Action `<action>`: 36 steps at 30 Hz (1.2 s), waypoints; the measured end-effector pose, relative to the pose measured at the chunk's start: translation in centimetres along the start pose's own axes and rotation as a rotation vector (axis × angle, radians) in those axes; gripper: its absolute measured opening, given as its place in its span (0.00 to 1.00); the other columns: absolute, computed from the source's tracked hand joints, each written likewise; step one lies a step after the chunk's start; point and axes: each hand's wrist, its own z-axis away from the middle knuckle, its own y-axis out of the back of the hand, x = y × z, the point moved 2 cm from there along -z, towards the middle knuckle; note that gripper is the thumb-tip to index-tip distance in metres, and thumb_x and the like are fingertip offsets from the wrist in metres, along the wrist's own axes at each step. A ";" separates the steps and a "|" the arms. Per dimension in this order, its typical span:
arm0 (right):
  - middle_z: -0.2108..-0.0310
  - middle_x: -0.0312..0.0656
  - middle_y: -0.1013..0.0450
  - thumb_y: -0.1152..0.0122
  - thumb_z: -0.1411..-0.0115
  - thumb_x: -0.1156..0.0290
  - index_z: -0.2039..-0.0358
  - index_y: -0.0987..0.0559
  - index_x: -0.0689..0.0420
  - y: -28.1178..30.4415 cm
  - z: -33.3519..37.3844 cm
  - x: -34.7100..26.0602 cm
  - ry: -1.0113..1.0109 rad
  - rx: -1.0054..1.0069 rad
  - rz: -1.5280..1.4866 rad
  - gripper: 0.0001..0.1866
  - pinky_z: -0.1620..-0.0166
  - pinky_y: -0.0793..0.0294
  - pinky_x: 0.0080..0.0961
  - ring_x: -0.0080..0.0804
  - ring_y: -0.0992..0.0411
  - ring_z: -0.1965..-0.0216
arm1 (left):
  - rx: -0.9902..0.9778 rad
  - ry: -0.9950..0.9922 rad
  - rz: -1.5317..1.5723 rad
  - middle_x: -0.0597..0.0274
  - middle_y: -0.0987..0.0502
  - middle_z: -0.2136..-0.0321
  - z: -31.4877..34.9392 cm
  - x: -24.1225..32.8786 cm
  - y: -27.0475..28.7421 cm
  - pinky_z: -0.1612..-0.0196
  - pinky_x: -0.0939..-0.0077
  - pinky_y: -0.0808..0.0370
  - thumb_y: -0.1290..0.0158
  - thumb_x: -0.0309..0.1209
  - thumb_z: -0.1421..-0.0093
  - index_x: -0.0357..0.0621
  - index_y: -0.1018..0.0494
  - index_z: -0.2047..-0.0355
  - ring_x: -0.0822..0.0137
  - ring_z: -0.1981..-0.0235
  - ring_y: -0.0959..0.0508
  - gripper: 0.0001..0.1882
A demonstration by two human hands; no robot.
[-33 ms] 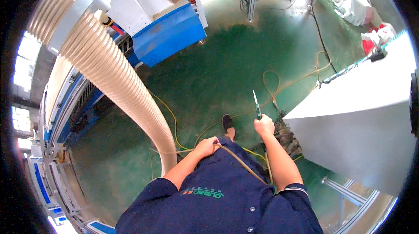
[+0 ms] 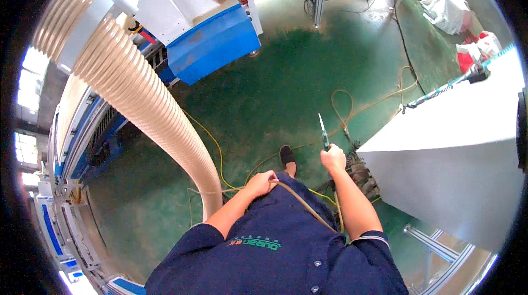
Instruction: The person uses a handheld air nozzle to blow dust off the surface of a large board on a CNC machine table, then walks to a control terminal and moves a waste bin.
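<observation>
My right hand [image 2: 333,158] is closed around an air blow gun [image 2: 324,135] with a thin pale nozzle and a dark green body, its tip pointing away from me over the floor. My left hand [image 2: 260,184] grips a tan air hose [image 2: 300,200] in front of my waist. From there the hose sags across my dark shirt, then rises beneath my right forearm toward the blow gun; where it joins is hidden by my hand.
A thick ribbed duct [image 2: 148,97] curves down on my left, near a blue machine housing [image 2: 214,42]. A large white cabinet [image 2: 440,168] stands close on my right. More hose [image 2: 374,100] and a yellow cable [image 2: 212,134] lie across the green floor. White and red bags [image 2: 445,11] sit far right.
</observation>
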 end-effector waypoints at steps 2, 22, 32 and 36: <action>0.65 0.53 0.25 0.47 0.49 0.60 0.66 0.23 0.57 0.5 -2.4 -2.3 0.025 0.057 0.034 0.15 0.56 0.28 0.41 0.51 0.27 0.60 | 0.006 0.028 0.018 0.48 0.22 0.69 -1.9 0.4 2.6 0.63 0.59 0.27 0.47 0.42 0.44 0.45 0.27 0.64 0.49 0.64 0.23 0.15; 0.63 0.56 0.26 0.48 0.50 0.62 0.66 0.23 0.60 7.3 -31.1 -25.7 0.214 0.042 0.071 0.17 0.54 0.28 0.42 0.53 0.27 0.58 | 0.232 0.234 0.198 0.51 0.22 0.74 -13.8 -1.3 16.9 0.68 0.66 0.27 0.44 0.35 0.45 0.43 0.28 0.67 0.56 0.71 0.21 0.09; 0.63 0.52 0.24 0.50 0.49 0.65 0.65 0.22 0.59 14.6 -47.4 -36.2 0.281 -0.022 0.026 0.15 0.54 0.27 0.38 0.47 0.26 0.58 | 0.270 0.306 0.213 0.53 0.23 0.78 -24.1 5.2 25.4 0.69 0.71 0.28 0.45 0.35 0.43 0.40 0.27 0.66 0.64 0.75 0.24 0.11; 0.63 0.52 0.24 0.48 0.49 0.64 0.65 0.23 0.59 18.3 -52.5 -35.8 0.267 -0.054 -0.029 0.15 0.53 0.27 0.38 0.47 0.26 0.58 | 0.189 0.334 0.133 0.56 0.24 0.78 -30.6 12.7 30.3 0.69 0.71 0.29 0.45 0.37 0.43 0.40 0.27 0.66 0.67 0.77 0.27 0.12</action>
